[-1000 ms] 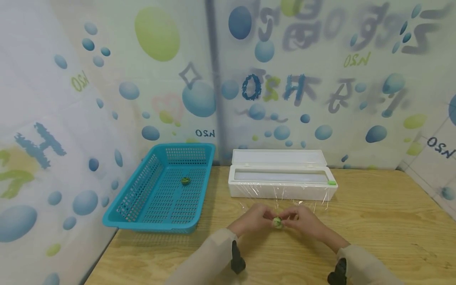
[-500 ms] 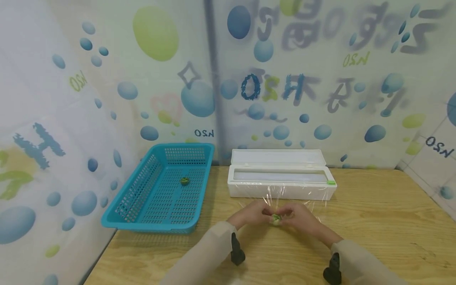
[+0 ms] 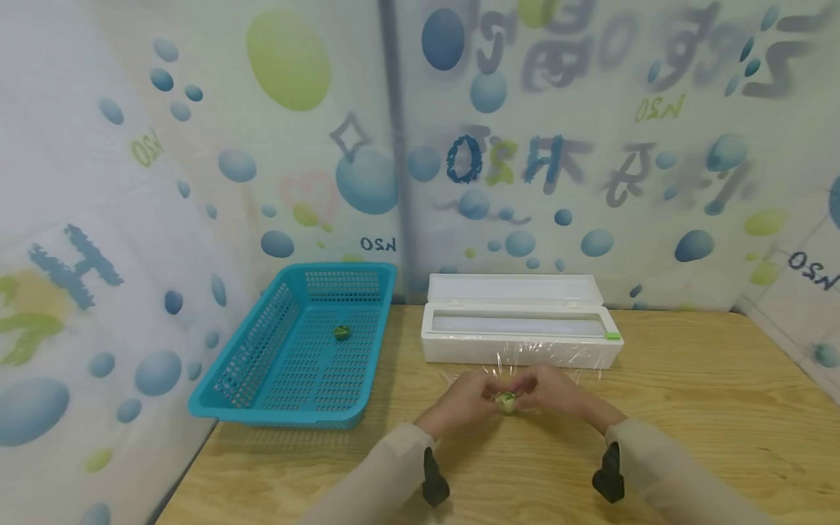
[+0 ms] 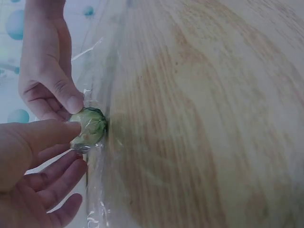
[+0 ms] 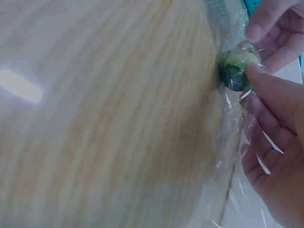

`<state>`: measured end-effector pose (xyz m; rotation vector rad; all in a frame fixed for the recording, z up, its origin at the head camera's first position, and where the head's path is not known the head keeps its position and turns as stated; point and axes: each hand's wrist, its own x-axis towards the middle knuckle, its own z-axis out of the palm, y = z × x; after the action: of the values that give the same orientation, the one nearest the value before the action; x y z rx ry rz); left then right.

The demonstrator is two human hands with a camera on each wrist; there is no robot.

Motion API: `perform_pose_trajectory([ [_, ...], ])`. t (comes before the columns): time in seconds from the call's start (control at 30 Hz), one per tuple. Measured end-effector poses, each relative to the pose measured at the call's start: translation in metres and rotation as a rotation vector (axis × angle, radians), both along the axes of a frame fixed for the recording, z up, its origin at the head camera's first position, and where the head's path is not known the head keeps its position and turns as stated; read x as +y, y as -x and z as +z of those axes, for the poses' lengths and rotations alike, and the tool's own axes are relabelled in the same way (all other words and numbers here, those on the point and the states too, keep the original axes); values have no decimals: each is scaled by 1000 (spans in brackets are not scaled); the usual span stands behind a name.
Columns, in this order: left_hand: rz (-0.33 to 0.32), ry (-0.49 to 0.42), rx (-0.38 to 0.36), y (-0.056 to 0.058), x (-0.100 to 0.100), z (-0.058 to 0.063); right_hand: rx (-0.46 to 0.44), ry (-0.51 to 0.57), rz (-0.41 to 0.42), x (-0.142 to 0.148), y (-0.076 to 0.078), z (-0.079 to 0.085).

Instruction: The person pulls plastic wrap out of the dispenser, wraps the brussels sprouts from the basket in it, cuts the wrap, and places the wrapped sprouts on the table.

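Note:
A small green Brussels sprout (image 3: 506,401) lies under clear cling film (image 4: 95,190), just above or on the tabletop. My left hand (image 3: 464,399) pinches it from the left, thumb on its near side in the left wrist view. My right hand (image 3: 551,394) pinches it from the other side, its thumb touching the sprout (image 5: 236,69) in the right wrist view. The film runs from both hands back to the front of a white cling film dispenser (image 3: 521,350), whose lid stands raised. Some fingertips are hidden behind the sprout.
A blue plastic basket (image 3: 377,364) stands at the left with another Brussels sprout (image 3: 342,332) inside. A green cutter slide (image 3: 612,336) sits at the dispenser's right end. The wooden table (image 3: 709,408) meets a patterned curtain (image 3: 433,248) at the back.
Both hands have shifted slightly forward toward the dispenser with the sprout. The film between them and the dispenser has bunched and creased differently. The basket and dispenser stay in place.

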<state>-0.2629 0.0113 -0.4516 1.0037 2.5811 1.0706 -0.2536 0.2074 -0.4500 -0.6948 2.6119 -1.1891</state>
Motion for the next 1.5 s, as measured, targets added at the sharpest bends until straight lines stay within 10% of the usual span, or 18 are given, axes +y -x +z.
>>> perform_pose_trajectory([
  [0.37,54,-107,-37,3,3,-6,-75,17,47,5,9,5],
  [1.23,-25,38,-118,26,7,8,168,-30,-112,-12,-1,3],
  [1.5,-68,16,-28,27,3,3,183,-17,-121,-14,7,-2],
])
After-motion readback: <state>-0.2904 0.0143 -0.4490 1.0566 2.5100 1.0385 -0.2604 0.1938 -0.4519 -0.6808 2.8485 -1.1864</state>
